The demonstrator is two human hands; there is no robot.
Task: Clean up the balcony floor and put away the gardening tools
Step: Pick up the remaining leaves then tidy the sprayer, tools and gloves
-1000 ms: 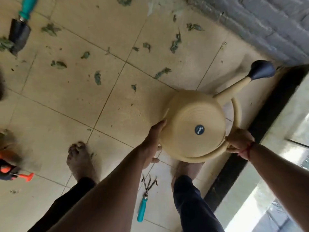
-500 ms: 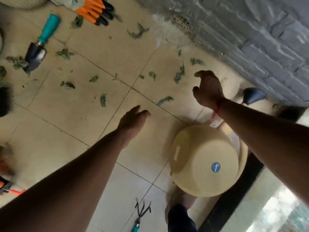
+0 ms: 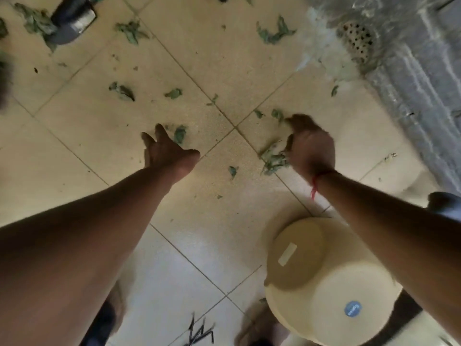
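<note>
Green leaf scraps lie scattered over the beige tiled floor [image 3: 74,151]. My right hand [image 3: 310,146] is low over the tiles with its fingers curled round a clump of leaves [image 3: 273,158]. My left hand [image 3: 166,151] reaches down with straight fingers, its fingertips just short of a single leaf [image 3: 180,134]. The cream watering can [image 3: 321,285] stands on the floor at the lower right, under my right forearm. Its dark spout head [image 3: 444,203] shows at the right edge.
A trowel's dark blade [image 3: 71,20] lies at the top left among leaves. A small hand rake's prongs [image 3: 199,334] show at the bottom edge. A grey brick wall [image 3: 424,71] with a round drain grate [image 3: 356,39] runs along the right. My feet are at the bottom.
Both hands left the watering can, which now stands on the floor, and dropped to the tiles. The right hand has closed on a clump of leaves; my view has moved closer to the floor.
</note>
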